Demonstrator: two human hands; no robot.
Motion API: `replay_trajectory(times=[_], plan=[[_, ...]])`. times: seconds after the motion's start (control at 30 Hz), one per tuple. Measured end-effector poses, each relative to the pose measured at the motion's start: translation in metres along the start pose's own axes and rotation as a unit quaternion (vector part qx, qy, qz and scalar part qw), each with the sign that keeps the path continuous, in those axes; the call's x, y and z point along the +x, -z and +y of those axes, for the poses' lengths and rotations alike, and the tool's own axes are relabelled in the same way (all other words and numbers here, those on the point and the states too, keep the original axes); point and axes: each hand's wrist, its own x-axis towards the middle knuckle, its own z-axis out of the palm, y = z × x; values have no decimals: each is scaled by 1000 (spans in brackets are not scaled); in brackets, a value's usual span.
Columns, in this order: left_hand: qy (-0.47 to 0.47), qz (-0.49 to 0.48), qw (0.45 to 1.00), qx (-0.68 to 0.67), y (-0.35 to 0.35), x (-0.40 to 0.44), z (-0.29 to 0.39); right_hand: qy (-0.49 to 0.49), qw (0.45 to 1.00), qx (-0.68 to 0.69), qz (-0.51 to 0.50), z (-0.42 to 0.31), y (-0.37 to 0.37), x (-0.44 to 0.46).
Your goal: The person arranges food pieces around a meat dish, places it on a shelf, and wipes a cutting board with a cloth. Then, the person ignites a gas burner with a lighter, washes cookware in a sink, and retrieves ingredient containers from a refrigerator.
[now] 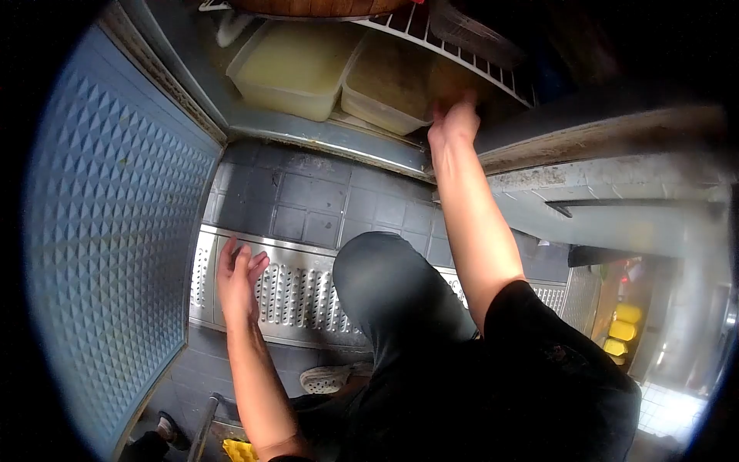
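My right hand [456, 122] reaches into a low refrigerator compartment, at the right end of a pale plastic container [385, 109]. Its fingers fade into shadow, and whether they grip anything does not show. Left of that container is a second translucent tub [296, 65] with pale yellowish contents. Over the metal floor grate hangs my left hand [242, 273], fingers apart and slightly bent, holding nothing.
A blue textured door [127, 208] stands wide at the left. Above the tubs runs a white wire shelf [431, 45] bearing a round brown item [315, 6]. The metal grate [296, 296] crosses the dark tiled floor. Another person's foot [171, 431] shows at the lower left.
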Motion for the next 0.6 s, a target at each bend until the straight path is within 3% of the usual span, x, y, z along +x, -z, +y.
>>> replay_trajectory(times=[0.13, 0.23, 0.43, 0.6], plan=[[12, 4, 1000, 0, 22, 4, -27, -1, 996, 73, 41, 11, -11, 38], [32, 2, 999, -2, 29, 2, -37, -9, 995, 48, 83, 10, -15, 58], [46, -1, 999, -16, 24, -8, -21, -2, 994, 108, 2, 50, 26, 158], [64, -9, 998, -16, 17, -36, 16, 39, 993, 106, -45, 38, 6, 105]])
